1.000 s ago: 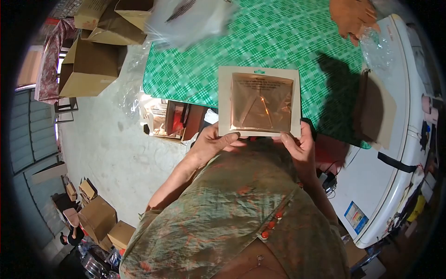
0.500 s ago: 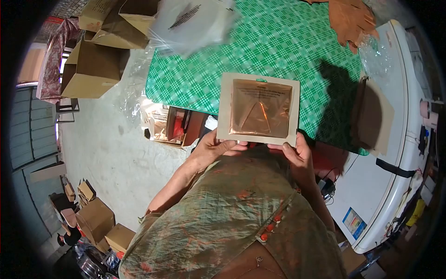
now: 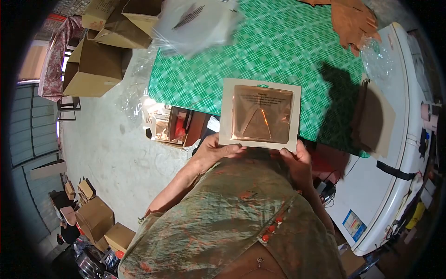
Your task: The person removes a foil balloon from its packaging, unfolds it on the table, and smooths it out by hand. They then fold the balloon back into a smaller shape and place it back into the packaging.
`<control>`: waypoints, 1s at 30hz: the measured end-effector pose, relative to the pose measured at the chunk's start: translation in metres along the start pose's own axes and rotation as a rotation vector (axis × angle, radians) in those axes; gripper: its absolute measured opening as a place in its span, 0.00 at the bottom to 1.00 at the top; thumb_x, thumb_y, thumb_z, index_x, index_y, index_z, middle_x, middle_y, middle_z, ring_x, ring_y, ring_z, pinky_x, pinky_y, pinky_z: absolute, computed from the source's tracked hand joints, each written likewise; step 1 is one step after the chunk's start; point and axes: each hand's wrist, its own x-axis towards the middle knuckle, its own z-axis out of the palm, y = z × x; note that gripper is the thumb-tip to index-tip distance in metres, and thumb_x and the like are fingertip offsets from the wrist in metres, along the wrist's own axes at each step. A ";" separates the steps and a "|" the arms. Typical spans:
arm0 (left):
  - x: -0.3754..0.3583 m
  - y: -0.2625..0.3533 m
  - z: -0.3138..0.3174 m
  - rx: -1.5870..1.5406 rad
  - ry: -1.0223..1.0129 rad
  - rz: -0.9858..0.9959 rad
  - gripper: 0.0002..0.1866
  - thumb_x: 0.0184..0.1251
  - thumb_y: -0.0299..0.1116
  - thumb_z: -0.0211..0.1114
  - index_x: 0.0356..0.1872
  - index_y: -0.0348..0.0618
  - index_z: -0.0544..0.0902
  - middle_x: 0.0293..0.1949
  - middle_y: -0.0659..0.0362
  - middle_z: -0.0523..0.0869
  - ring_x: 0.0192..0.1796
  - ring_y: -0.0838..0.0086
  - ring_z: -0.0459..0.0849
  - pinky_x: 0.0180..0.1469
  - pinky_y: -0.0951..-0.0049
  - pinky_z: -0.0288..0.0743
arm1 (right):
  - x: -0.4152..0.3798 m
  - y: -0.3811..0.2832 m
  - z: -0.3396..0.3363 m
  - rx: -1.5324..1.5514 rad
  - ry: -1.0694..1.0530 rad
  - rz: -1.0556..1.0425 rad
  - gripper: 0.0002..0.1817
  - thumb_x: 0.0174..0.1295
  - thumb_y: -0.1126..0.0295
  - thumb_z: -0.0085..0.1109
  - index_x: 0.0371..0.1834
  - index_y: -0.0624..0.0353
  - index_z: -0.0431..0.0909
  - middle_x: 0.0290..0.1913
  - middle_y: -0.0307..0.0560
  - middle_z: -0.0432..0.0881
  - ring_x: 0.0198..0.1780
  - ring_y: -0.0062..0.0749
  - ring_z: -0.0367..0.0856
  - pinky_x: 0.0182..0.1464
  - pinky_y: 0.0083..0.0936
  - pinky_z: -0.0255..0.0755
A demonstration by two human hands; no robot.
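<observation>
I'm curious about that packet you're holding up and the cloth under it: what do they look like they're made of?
The packet looks like a pale card backing, matte, carrying a shiny copper-coloured pouch, probably foil or film, since it creases and glints. The green checked table cover looks like glossy plastic-coated cloth, though that is uncertain. Left hand and right hand grip the card's bottom edge.

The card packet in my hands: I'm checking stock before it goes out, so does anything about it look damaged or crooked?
The card packet looks flat and intact, held at its lower edge by the left hand and right hand. Its shiny copper pouch shows creases forming a triangle; whether that is damage cannot be told.
</observation>
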 end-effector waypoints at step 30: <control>0.027 0.059 0.025 1.227 0.424 1.083 0.18 0.59 0.29 0.81 0.50 0.42 0.87 0.41 0.54 0.88 0.40 0.57 0.84 0.39 0.62 0.78 | 0.037 -0.010 0.012 -1.404 0.182 -1.226 0.18 0.60 0.72 0.71 0.54 0.60 0.88 0.50 0.48 0.87 0.52 0.46 0.85 0.55 0.44 0.80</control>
